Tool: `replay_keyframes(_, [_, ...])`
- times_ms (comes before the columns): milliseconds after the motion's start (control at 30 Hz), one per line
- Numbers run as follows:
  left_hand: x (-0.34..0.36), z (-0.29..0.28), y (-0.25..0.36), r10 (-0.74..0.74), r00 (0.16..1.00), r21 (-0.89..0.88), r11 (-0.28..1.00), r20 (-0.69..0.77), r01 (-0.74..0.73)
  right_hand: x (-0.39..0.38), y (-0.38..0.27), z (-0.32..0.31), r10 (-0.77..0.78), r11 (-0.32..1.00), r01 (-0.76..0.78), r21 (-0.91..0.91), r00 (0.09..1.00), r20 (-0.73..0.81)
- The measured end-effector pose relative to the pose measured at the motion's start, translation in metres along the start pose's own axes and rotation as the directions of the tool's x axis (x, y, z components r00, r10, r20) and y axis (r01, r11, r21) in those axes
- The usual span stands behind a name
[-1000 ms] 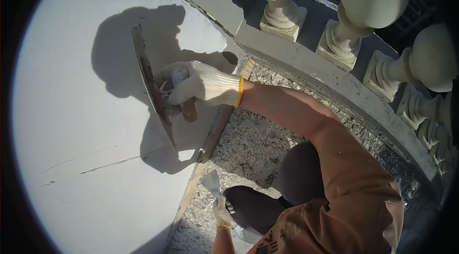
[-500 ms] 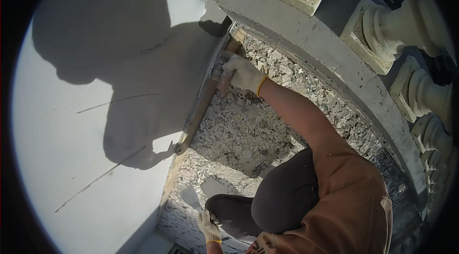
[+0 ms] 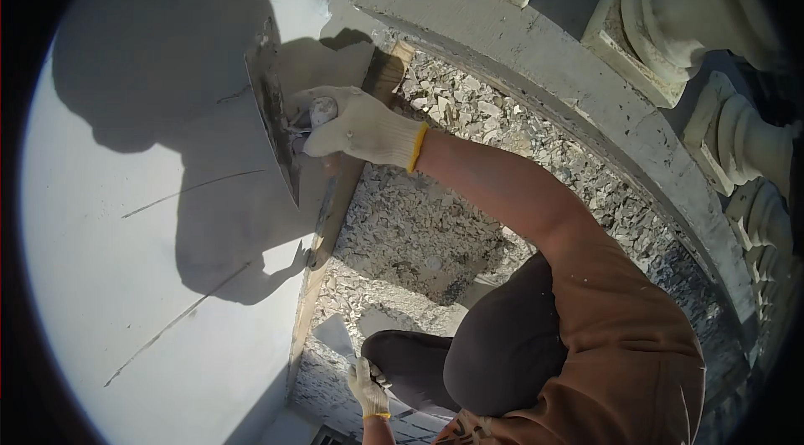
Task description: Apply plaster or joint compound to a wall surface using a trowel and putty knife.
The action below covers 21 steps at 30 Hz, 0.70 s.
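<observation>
My right hand [image 3: 360, 128], in a pale work glove with a yellow cuff, is closed round the handle of a plastering trowel [image 3: 275, 114]. The trowel's long metal blade shows nearly edge-on over a smooth pale grey surface [image 3: 100, 252]; whether it touches I cannot tell. Low in the view, beside my knee, my gloved left hand [image 3: 368, 388] grips a putty knife [image 3: 334, 334] whose flat blade points up and left. A wooden strip [image 3: 328, 236] edges the smooth surface, with broken stone chips [image 3: 427, 219] on its other side.
A curved concrete ledge [image 3: 536, 60] bounds the chips at the far right. Pale balusters [image 3: 649, 43] with square bases stand along it. My bent knee [image 3: 502, 344] is above the chips. My shadow darkens much of the smooth surface, which bears thin line marks.
My right hand has moved left from the strip's far end, and the trowel blade now shows tilted on edge. My left hand with the putty knife has barely moved.
</observation>
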<state>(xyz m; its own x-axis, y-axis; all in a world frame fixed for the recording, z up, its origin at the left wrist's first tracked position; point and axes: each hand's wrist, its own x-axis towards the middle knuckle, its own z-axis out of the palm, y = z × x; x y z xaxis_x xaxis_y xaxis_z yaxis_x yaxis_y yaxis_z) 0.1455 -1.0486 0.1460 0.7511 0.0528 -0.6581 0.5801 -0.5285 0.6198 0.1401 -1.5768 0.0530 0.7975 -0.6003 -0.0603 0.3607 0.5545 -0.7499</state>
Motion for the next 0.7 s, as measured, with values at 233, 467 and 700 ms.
replay_keyframes(233, [0.015,-0.017,-0.013,0.014,0.999,-0.007,1.0,0.05,-0.014,-0.01,-0.029,-0.053,-0.009,0.626,-0.225,-0.747,0.955,-0.295])
replay_keyframes(467, [0.004,-0.006,-0.006,0.027,1.0,0.008,1.0,0.011,-0.027,0.033,0.005,-0.037,-0.519,0.494,0.139,-0.858,0.839,-0.163])
replay_keyframes(700, [0.004,0.006,0.003,0.04,0.998,-0.002,0.999,0.041,-0.04,-0.036,0.085,0.0,-0.036,0.763,0.158,-0.626,0.978,0.203])
